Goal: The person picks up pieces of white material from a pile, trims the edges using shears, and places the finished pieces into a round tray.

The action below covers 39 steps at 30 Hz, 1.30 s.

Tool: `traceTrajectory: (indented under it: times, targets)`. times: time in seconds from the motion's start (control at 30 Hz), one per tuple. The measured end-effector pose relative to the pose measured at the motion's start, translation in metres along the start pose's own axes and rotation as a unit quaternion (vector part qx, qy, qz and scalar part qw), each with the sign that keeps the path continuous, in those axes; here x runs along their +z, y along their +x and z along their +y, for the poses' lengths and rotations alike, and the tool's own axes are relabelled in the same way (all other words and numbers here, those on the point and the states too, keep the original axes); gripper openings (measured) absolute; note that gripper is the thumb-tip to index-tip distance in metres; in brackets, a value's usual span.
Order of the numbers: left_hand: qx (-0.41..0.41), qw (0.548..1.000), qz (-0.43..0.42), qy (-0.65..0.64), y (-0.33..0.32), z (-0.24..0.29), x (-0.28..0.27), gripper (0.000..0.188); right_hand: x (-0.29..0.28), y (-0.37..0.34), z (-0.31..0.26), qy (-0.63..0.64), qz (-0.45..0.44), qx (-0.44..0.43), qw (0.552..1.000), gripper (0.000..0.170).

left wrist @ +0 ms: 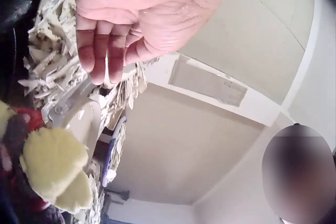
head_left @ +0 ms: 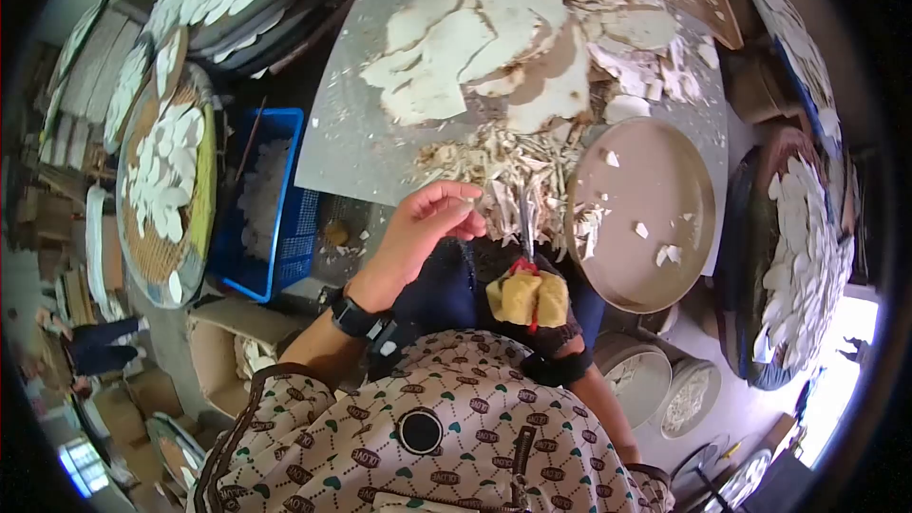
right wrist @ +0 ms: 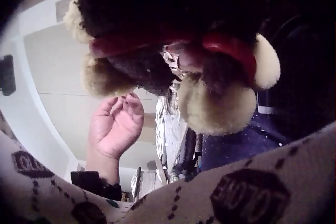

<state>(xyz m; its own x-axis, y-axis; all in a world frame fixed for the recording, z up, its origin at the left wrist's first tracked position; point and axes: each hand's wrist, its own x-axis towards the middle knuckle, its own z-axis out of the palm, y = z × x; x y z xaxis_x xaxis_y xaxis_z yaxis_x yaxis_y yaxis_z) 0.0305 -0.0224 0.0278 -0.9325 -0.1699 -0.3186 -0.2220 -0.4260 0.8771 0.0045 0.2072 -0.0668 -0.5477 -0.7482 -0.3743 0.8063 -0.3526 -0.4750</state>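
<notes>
My bare left hand point(head_left: 410, 236) is raised in front of the table's near edge. Its fingertips pinch a thin white sliver point(left wrist: 107, 69), seen edge-on in the left wrist view. To its right, my right hand point(head_left: 567, 318) wears a dark glove and grips a pair of scissors point(head_left: 527, 226). Red handles wrapped in thick yellow foam pads point(head_left: 513, 299) fill that hand, and the metal blades point away over a heap of narrow pale offcuts point(head_left: 513, 166). In the right wrist view the glove, red handles and foam hide most of the fingers.
Large pale flat sheets point(head_left: 446, 57) cover the far part of the table point(head_left: 332, 147). A round tan tray point(head_left: 655, 218) with a few chips overlaps its right edge. At left are a blue crate point(head_left: 285, 256) and a round woven tray point(head_left: 206, 199) with white pieces. A cardboard box point(head_left: 214, 361) stands below.
</notes>
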Motion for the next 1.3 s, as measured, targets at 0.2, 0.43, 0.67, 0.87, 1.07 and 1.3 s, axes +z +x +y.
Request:
traceTrajectory:
  times: [0.2,0.43,0.67,0.87,1.07,1.3]
  targets:
    - [0.011,0.997,0.069,-0.042,0.009,-0.004,-0.026,0.023,0.003,-0.007,-0.007,-0.071,0.023,-0.01,0.997,0.019]
    - [0.103,0.986,0.111,0.07,0.049,0.012,-0.042,0.024,-0.003,-0.006,-0.005,-0.079,0.035,-0.02,0.996,0.02]
    - [0.274,0.887,0.159,0.335,0.136,0.057,-0.06,0.031,-0.018,-0.003,0.003,0.01,0.046,0.024,0.999,0.02]
    - [0.222,0.777,0.124,0.576,0.211,0.081,-0.071,0.064,-0.018,-0.007,0.003,-0.236,0.005,-0.04,0.971,0.018]
    - [0.187,0.718,0.101,0.663,0.218,0.097,-0.084,0.066,-0.015,-0.012,0.004,-0.104,0.002,-0.029,0.994,0.026]
    - [0.032,0.944,-0.032,0.327,0.147,0.137,-0.099,0.027,-0.033,-0.015,0.009,-0.185,-0.013,-0.032,0.982,0.028]
